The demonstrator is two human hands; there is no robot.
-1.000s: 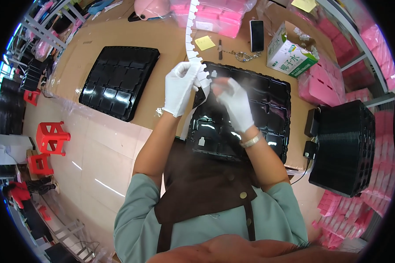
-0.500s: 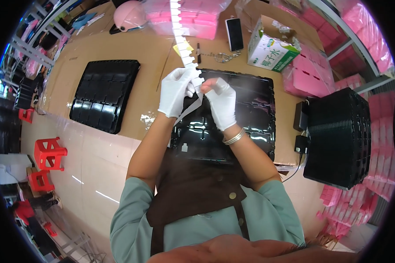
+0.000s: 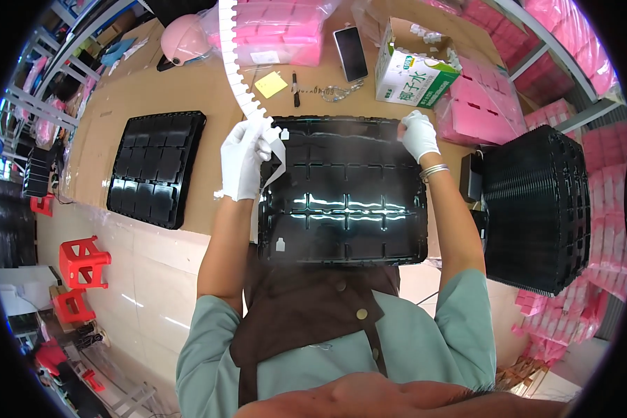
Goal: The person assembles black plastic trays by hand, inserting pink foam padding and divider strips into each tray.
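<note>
My left hand [image 3: 241, 161], in a white glove, is closed around a long white strip [image 3: 231, 66] with a row of small tabs along its edge. The strip runs up and away from the fingers, and its loose tail hangs beside them, over the left edge of a black plastic tray [image 3: 348, 240]. Two small white tabs lie on that tray, one near its far left corner and another tab [image 3: 280, 245] toward the near left. At the tray's far right corner is my gloved right hand [image 3: 419, 136], fingers curled together; whatever they pinch is hidden.
Another black tray [image 3: 157, 171] lies to the left on the brown table. Behind are a yellow note [image 3: 271, 84], a pen [image 3: 295, 89], a chain, a phone [image 3: 350, 54] and an open carton [image 3: 414, 70]. Stacked black trays [image 3: 536, 209] stand at right; red stools [image 3: 83, 262] at left.
My right hand has left the strip beside my left hand and swung right to the tray's far right corner. My left hand, still holding the strip, has shifted left.
</note>
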